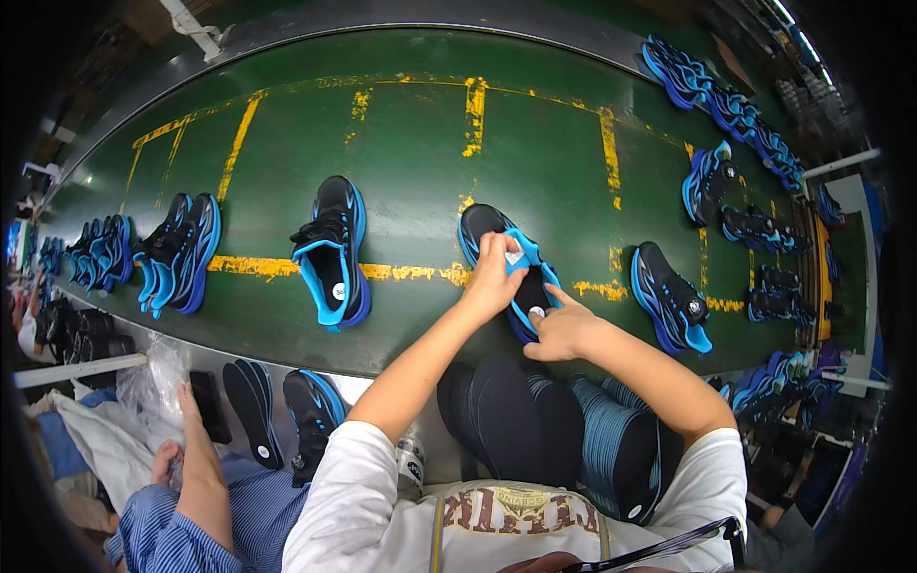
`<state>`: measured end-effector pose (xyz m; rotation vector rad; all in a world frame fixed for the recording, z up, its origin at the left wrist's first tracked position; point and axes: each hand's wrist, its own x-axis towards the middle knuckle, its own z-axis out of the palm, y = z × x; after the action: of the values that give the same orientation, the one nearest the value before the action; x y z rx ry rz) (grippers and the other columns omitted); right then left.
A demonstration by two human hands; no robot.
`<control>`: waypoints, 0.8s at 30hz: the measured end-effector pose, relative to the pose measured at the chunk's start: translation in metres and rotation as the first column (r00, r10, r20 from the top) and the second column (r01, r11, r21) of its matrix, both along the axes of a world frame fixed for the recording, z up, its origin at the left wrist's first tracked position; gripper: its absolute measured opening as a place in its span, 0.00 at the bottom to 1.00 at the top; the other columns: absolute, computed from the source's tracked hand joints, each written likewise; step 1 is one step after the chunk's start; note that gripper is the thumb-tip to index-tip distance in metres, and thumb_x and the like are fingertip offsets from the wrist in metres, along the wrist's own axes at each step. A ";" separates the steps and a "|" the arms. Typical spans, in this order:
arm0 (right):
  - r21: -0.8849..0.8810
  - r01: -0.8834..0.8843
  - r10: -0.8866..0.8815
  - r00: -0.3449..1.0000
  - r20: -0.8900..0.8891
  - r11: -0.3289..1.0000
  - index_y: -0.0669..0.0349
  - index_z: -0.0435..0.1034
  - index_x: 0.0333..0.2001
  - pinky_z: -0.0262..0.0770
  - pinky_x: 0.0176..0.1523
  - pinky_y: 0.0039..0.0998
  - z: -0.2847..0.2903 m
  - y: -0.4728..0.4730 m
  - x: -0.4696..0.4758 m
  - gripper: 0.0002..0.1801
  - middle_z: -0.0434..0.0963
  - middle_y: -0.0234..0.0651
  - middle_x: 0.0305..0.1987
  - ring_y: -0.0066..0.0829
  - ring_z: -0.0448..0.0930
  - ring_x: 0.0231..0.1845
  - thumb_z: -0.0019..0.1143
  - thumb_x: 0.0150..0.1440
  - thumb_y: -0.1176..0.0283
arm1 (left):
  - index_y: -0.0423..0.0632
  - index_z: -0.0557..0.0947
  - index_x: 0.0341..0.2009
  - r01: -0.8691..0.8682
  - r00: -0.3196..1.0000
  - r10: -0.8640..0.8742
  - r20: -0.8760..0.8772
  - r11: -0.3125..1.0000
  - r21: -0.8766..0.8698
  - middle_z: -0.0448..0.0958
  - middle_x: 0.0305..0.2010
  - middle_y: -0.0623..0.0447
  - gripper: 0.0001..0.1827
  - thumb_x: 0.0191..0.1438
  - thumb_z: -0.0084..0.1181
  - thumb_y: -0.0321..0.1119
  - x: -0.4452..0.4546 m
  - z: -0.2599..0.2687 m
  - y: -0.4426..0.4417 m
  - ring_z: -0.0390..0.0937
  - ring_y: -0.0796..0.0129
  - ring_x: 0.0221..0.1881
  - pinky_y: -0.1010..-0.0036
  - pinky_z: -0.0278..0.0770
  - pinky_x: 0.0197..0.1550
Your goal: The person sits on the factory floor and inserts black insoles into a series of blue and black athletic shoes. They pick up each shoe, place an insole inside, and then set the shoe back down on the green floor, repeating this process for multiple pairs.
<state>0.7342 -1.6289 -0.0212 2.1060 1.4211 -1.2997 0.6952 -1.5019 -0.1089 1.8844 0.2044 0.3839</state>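
Note:
A black-and-blue sneaker (476,223) lies before me on the green work surface (415,179), toe pointing away. My left hand (493,278) pinches its bright blue tongue (529,245) and holds it up; a small white label shows there. At the heel, my right hand (566,328) grips the shoe, with the index finger along the collar and the thumb near the opening. Inside, a black insole (529,292) with a round white sticker is partly covered by my fingers.
One sneaker (334,251) stands to the left, another (666,297) to the right. More pairs (193,251) line the surface. Below its near edge are stacked insoles (620,444), loose insoles (252,408) and a sneaker (309,415). Another person's arm (200,473) is at lower left.

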 end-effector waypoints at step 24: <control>0.661 0.252 -0.397 0.915 0.076 0.707 0.62 0.67 0.27 0.67 0.36 0.35 -0.006 -0.057 -0.051 0.12 0.70 0.41 0.23 0.39 0.72 0.30 0.51 0.45 0.64 | 0.46 0.71 0.22 -0.033 0.989 -0.131 0.071 0.275 0.961 0.65 0.48 0.46 0.13 0.34 0.56 0.40 -0.006 0.039 0.027 0.54 0.55 0.57 0.49 0.54 0.48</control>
<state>0.6827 -1.6863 -0.0271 2.9599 1.5979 -0.6708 0.6891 -1.4749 -0.0698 3.0895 -0.2950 0.6979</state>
